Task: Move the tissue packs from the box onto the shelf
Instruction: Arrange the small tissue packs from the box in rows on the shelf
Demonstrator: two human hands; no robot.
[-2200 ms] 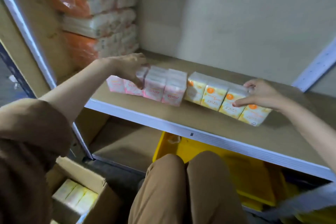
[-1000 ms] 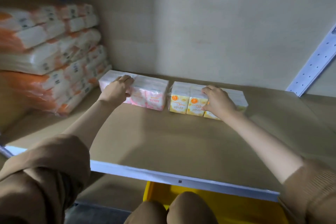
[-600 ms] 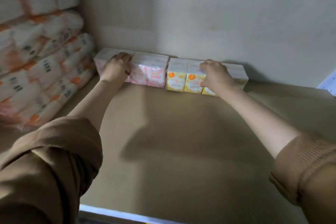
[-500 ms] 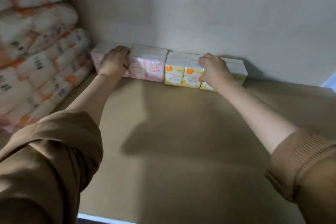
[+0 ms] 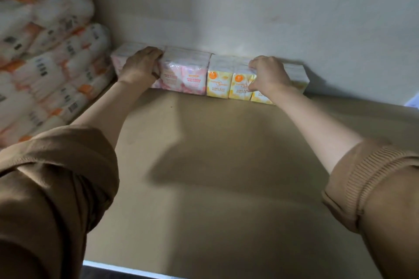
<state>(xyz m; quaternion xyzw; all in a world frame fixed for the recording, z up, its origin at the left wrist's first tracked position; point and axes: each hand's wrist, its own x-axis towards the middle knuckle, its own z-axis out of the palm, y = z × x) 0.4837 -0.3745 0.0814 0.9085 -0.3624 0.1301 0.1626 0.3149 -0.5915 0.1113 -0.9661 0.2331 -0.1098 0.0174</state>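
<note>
Seen from a head-worn camera, a person reaches both arms deep into a storage shelf [image 5: 215, 165], a plain tan board.

The left hand [image 5: 141, 65] lies on a row of pink tissue packs [image 5: 183, 72]. Its palm covers the front of one pack and its fingers curl over that pack's top edge, gripping it. One pink pack shows to the left of this hand and two more sit just to its right, their labels facing the camera.

The right hand [image 5: 268, 75] grips a row of yellow tissue packs [image 5: 218, 77]. Its fingers bend over the top of a pack and its thumb presses that pack's front face. Two yellow packs stand to the left of this hand, between the two hands, and the end of the row shows just to its right.

The pink and yellow rows touch, forming one line that stands upright on the board. Just beyond the fingertips of both hands rises the pale back wall [image 5: 249, 7], and the packs sit against it.

Further left of the left hand, large white and orange wrapped bundles [image 5: 45, 52] are piled high. Brown sleeves [image 5: 56, 176] are pushed up both forearms. Below the elbows, nearest the camera, runs the shelf's pale front edge [image 5: 127, 267].
</note>
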